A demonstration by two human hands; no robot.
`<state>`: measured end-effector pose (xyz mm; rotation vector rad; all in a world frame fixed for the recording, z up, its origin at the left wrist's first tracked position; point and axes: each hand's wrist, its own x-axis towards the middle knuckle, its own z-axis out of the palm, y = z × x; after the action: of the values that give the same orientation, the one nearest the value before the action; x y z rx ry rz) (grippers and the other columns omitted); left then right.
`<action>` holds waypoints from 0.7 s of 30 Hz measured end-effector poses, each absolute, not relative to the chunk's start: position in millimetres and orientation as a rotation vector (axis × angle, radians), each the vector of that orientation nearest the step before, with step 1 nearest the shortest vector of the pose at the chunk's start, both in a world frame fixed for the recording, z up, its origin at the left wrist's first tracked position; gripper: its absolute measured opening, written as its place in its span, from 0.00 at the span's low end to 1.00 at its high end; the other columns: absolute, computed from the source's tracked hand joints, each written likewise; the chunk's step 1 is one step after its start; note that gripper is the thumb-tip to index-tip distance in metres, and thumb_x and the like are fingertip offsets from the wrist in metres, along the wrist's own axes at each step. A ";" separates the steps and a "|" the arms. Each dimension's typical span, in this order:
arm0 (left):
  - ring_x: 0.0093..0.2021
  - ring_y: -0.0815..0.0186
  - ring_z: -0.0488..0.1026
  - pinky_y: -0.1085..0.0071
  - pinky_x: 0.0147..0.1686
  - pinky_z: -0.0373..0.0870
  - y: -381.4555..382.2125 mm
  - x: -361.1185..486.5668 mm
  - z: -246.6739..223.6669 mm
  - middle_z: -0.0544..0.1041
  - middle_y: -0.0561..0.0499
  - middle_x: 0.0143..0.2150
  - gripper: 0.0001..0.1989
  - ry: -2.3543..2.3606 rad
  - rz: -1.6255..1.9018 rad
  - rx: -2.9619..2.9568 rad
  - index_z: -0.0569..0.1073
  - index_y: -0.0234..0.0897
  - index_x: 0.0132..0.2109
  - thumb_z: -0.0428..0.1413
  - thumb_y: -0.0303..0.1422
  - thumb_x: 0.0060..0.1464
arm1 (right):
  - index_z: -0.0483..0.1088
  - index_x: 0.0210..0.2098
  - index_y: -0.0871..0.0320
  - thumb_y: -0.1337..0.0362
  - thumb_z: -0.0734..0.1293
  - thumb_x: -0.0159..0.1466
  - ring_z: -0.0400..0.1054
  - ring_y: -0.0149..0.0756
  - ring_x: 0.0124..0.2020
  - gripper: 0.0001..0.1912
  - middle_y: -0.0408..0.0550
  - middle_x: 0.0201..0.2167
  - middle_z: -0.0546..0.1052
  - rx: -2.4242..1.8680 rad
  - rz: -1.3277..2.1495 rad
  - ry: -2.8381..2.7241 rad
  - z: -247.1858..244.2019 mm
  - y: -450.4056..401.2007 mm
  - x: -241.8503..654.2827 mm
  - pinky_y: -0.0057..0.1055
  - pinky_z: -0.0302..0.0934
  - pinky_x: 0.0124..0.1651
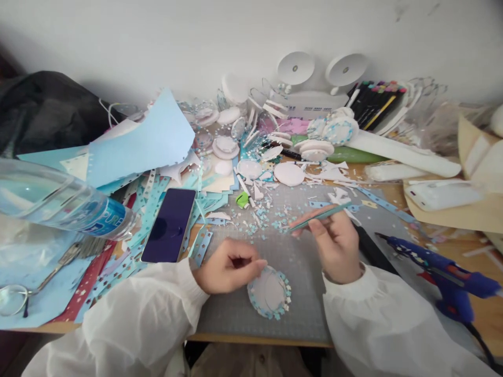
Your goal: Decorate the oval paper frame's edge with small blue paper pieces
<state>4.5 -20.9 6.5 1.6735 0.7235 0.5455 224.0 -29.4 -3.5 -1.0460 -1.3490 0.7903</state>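
Observation:
My left hand [231, 266] is closed, with thumb and fingertips at the upper left rim of a round white paper disc [269, 293]. Small blue and white star-shaped paper pieces run around the disc's edge. In my right hand [336, 243] is a pair of teal tweezers [322, 215], its tips pointing left over a scatter of tiny blue and white paper cutouts [255, 225]. Whether the tips grip a piece is too small to tell. Beneath both hands lies a grey cutting mat [302, 309].
A phone [168, 225] and a water bottle [78, 201] lie at left among blue paper strips. Several white discs [288, 174] are piled at the back, near black markers [379, 107]. A blue glue gun [444, 272] with a cord lies at right.

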 end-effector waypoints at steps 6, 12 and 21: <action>0.17 0.75 0.53 0.73 0.20 0.51 -20.5 5.3 4.1 0.58 0.57 0.16 0.10 0.534 0.572 1.798 0.74 0.30 0.25 0.58 0.31 0.53 | 0.62 0.36 0.56 0.53 0.66 0.65 0.67 0.31 0.18 0.14 0.45 0.25 0.77 -0.939 1.359 -1.150 -16.6 -31.2 225.0 0.29 0.63 0.21; 0.18 0.75 0.54 0.75 0.19 0.51 -17.7 6.1 2.6 0.61 0.56 0.17 0.11 0.563 0.506 1.773 0.74 0.29 0.25 0.56 0.27 0.54 | 0.61 0.36 0.56 0.58 0.64 0.68 0.68 0.28 0.20 0.09 0.45 0.25 0.77 -0.826 1.471 -1.213 -7.3 -37.7 219.8 0.25 0.63 0.23; 0.17 0.76 0.54 0.76 0.18 0.51 -16.5 7.6 2.5 0.61 0.57 0.16 0.09 0.560 0.547 1.765 0.73 0.30 0.24 0.58 0.25 0.51 | 0.60 0.36 0.56 0.55 0.64 0.67 0.68 0.29 0.20 0.12 0.44 0.25 0.76 -0.878 1.518 -1.259 -4.8 -40.4 217.8 0.26 0.64 0.24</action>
<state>7.6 -16.5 2.5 1.7652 0.5601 0.5470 217.8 -40.4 -4.8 -0.8783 -1.2586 1.5184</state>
